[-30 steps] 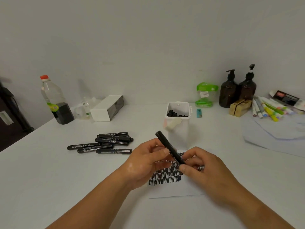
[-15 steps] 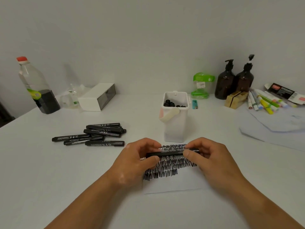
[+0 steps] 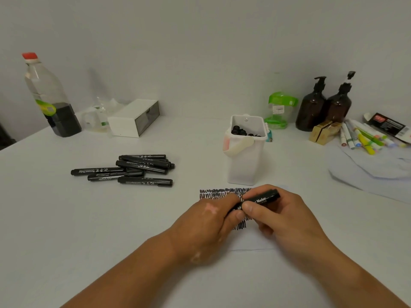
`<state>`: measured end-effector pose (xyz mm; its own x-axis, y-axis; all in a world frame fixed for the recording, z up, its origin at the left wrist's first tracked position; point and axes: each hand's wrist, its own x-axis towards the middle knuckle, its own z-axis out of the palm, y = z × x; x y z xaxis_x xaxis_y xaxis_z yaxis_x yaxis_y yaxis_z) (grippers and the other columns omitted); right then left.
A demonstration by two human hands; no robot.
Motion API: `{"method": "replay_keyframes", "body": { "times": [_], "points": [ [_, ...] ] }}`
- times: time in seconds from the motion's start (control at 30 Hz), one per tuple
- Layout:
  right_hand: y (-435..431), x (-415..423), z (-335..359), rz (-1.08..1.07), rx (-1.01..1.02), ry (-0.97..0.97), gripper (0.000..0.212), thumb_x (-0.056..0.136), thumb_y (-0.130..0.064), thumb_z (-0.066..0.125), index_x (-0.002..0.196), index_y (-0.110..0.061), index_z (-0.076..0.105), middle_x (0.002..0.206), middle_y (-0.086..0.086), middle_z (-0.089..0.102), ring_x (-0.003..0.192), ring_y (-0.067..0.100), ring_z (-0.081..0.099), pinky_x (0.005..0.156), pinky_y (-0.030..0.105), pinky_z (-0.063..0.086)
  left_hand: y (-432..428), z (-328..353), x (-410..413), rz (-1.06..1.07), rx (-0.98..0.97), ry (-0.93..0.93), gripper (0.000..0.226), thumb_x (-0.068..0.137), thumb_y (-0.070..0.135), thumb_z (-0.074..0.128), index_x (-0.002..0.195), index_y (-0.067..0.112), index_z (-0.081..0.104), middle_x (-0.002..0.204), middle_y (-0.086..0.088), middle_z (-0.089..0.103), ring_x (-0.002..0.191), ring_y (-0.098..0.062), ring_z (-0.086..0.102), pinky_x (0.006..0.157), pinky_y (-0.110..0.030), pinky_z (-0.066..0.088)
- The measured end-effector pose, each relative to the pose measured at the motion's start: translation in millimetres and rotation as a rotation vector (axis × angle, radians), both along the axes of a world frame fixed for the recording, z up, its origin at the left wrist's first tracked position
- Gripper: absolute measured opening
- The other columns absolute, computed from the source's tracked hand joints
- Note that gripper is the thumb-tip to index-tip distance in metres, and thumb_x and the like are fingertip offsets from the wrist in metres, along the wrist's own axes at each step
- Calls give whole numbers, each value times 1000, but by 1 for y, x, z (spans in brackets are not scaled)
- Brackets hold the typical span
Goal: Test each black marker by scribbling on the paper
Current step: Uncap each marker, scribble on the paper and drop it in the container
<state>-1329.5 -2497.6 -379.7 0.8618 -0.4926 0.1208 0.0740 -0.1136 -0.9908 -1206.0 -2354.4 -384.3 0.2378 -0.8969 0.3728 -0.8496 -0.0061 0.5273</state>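
1. Two hands meet on one black marker (image 3: 264, 197): your left hand (image 3: 206, 221) curls its fingers round the marker's left end, and your right hand (image 3: 287, 216) pinches the barrel between thumb and fingers.
2. You hold the marker nearly level, its right end a little higher and poking out past your right fingers, with white lettering showing on the barrel.
3. Your left hand hides the marker's left end, so I cannot tell whether the cap is on or off.
4. You hold the marker over the paper (image 3: 251, 243), which lies flat on the white table (image 3: 66, 218) under both hands; I cannot tell whether it touches the sheet.
5. Rows of black scribbles (image 3: 218, 193) cover the far part of the paper, partly hidden by your hands.
6. Several more black markers (image 3: 133, 168) lie in a loose pile to your left, well apart from the paper.
7. A white container (image 3: 244, 161) stands just beyond the paper, with dark caps (image 3: 240, 131) inside it.
8. Along the wall you have a plastic bottle (image 3: 49, 96) with a red cap and dark liquid, a white box (image 3: 133, 118), a green-lidded jar (image 3: 280, 110) and two amber pump bottles (image 3: 311, 107).
9. Coloured markers (image 3: 364, 138) lie at the far right, beside the pump bottles.
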Motion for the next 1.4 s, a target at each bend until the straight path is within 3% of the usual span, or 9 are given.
{"method": "replay_keyframes", "body": {
  "times": [0.23, 0.33, 0.5, 0.6, 0.8, 0.9, 1.0, 1.2, 1.4],
  "points": [
    [-1, -4, 4, 52, -13, -16, 16, 73, -30, 79, 87, -23, 75, 64, 10, 61, 55, 22, 49, 49, 29, 41, 1, 1, -1, 0, 1, -16, 23, 105, 36, 44, 118, 50, 32, 69, 30, 51, 56, 2, 43, 55, -6, 28],
    [-2, -6, 3, 70, -26, -6, 30, 65, -40, 81, 88, -22, 74, 63, 3, 64, 55, 19, 52, 50, 27, 44, 1, 1, -3, -7, 9, 8, 35, 105, 38, 42, 136, 53, 35, 65, 24, 48, 56, -7, 42, 55, -9, 30],
    [-1, -6, 5, 112, -8, -27, 29, 65, -38, 80, 86, -20, 73, 66, 1, 65, 55, 15, 53, 50, 24, 46, 2, 0, -3, 13, -2, 11, 14, 103, 43, 46, 117, 42, 47, 61, 14, 46, 55, -13, 41, 55, -18, 32],
    [-2, -6, 7, 63, -60, -53, 18, 70, -32, 79, 80, -19, 72, 63, 4, 61, 54, 15, 50, 50, 26, 44, 0, -3, -5, 52, -3, 12, 25, 99, 48, 51, 117, 30, 54, 66, 12, 51, 57, -8, 45, 56, -20, 34],
    [-25, -7, 9, -197, 209, -133, 6, 71, -17, 64, 67, -13, 64, 49, 5, 41, 47, 18, 33, 46, 28, 24, 3, -10, 10, 226, 72, -79, 67, 78, 68, 66, 134, 35, 50, 108, 19, 52, 95, 3, 51, 84, -15, 42],
    [-29, -9, 7, -148, 225, -76, 20, 73, -22, 59, 77, -12, 75, 54, 13, 55, 45, 21, 46, 42, 24, 34, 2, -15, 11, 211, 165, -119, 72, 79, 73, 61, 141, 39, 46, 124, 17, 47, 114, -4, 47, 99, -23, 42],
    [-24, -9, 4, -59, 237, 9, 26, 73, -25, 59, 83, -11, 79, 67, 20, 69, 52, 24, 60, 43, 26, 45, -1, -17, 10, 213, 255, -204, 70, 81, 76, 54, 141, 43, 45, 126, 14, 47, 113, -11, 44, 99, -33, 41],
    [-13, -3, -7, -106, -110, 187, 4, 75, -17, 73, 76, -19, 70, 57, 4, 64, 47, 18, 54, 43, 27, 44, 9, -15, 19, 263, 329, -185, 66, 80, 75, 56, 139, 48, 46, 128, 17, 41, 117, -8, 38, 106, -33, 34],
    [-11, -1, -12, -119, -241, 268, 21, 66, -38, 70, 84, -29, 75, 61, 0, 71, 49, 12, 60, 49, 23, 47, 9, -15, 18, 266, 331, -175, 70, 77, 77, 58, 140, 50, 43, 129, 16, 39, 120, -9, 36, 108, -32, 33]
  ]
}}
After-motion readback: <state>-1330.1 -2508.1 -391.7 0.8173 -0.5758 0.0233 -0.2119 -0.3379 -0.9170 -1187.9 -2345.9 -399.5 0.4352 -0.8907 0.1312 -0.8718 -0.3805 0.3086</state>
